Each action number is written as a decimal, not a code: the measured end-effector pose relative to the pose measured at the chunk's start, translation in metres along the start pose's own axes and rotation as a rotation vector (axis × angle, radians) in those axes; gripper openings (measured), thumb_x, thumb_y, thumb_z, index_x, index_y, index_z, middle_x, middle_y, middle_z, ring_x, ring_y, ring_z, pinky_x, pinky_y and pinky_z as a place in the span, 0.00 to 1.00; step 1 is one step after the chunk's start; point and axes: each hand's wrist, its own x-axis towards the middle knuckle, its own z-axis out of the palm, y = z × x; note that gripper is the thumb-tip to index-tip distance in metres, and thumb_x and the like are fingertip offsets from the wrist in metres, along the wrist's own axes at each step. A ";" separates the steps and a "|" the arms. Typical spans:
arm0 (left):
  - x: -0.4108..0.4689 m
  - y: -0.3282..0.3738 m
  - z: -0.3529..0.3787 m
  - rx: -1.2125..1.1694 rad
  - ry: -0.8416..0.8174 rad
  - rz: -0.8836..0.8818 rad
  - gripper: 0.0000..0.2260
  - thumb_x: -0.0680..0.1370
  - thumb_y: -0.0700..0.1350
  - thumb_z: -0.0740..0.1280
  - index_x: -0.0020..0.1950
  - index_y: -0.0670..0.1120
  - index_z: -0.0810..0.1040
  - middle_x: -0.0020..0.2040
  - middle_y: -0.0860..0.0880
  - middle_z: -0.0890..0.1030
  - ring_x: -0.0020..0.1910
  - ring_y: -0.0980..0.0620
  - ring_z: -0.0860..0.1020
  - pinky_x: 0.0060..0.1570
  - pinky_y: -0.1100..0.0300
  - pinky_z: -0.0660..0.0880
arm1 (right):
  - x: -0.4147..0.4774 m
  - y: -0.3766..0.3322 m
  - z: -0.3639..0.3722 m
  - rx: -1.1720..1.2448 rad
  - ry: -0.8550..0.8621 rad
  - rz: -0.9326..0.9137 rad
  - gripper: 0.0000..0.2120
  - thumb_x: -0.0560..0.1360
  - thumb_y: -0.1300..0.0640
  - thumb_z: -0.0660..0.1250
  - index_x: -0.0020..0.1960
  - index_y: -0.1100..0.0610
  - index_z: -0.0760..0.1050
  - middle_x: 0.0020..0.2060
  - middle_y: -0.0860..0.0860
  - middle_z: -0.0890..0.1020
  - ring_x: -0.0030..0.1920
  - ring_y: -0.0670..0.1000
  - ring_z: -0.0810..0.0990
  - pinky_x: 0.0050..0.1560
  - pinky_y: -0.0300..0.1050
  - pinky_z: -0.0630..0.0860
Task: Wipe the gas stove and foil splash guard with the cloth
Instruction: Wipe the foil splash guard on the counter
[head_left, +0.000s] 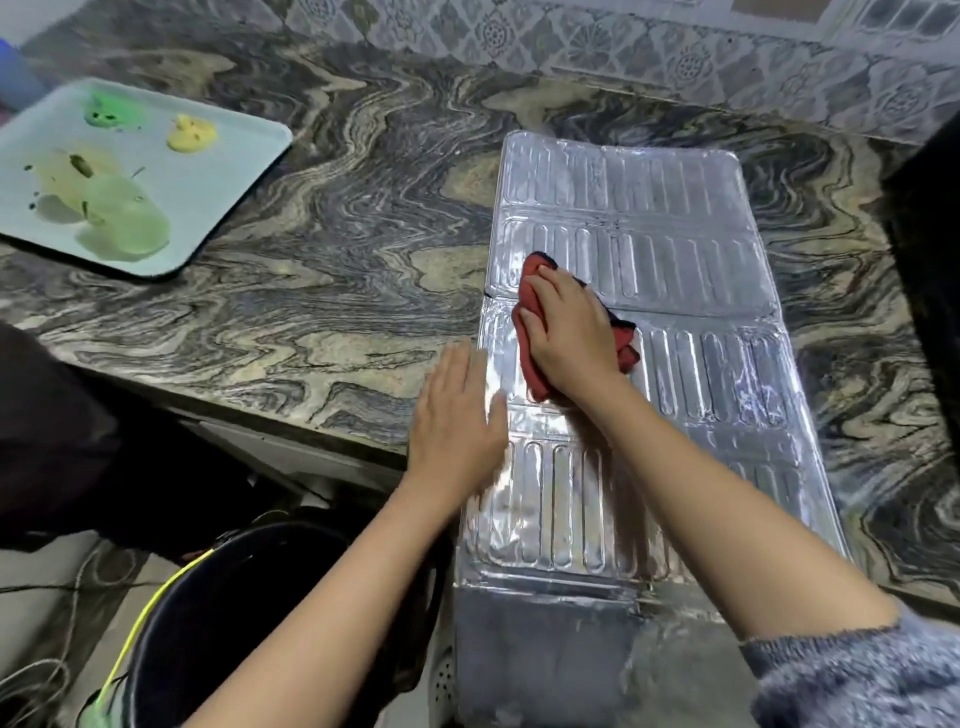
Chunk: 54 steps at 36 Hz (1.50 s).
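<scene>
Tray (218, 171): far left on the marbled tabletop (363, 234), smeared with green and yellow, well apart from the work.
Bucket (234, 597): dark, near left, below the tabletop edge.
Left hand (457, 415): open and flat, palm pressing the splash guard's left edge, likely to stop it sliding.
Foil splash guard (675, 234): lying flat, centre right, its near end overhanging the edge.
Cloth (535, 332): red, bunched on the foil's middle.
Right hand (566, 332): closed over the cloth, pressing down to wipe.
Stove: not in view.
</scene>
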 end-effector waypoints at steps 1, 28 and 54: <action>0.013 -0.001 0.000 0.016 -0.007 0.007 0.24 0.81 0.49 0.52 0.76 0.45 0.53 0.77 0.47 0.51 0.76 0.51 0.46 0.73 0.57 0.42 | 0.000 0.001 0.000 0.004 -0.007 -0.025 0.20 0.78 0.52 0.58 0.68 0.56 0.67 0.70 0.53 0.68 0.71 0.53 0.63 0.72 0.52 0.56; 0.051 0.001 0.015 0.156 -0.037 -0.034 0.25 0.81 0.50 0.44 0.76 0.48 0.38 0.77 0.51 0.39 0.75 0.56 0.39 0.72 0.58 0.36 | 0.056 0.069 -0.021 -0.058 -0.119 0.052 0.22 0.79 0.51 0.52 0.73 0.53 0.60 0.74 0.51 0.60 0.73 0.53 0.58 0.73 0.51 0.51; 0.130 0.026 0.015 0.158 -0.042 -0.039 0.28 0.80 0.57 0.48 0.77 0.46 0.48 0.78 0.47 0.47 0.76 0.51 0.46 0.73 0.53 0.42 | 0.008 0.155 -0.070 -0.223 0.045 0.506 0.24 0.79 0.52 0.53 0.73 0.57 0.60 0.74 0.54 0.60 0.74 0.54 0.57 0.73 0.51 0.49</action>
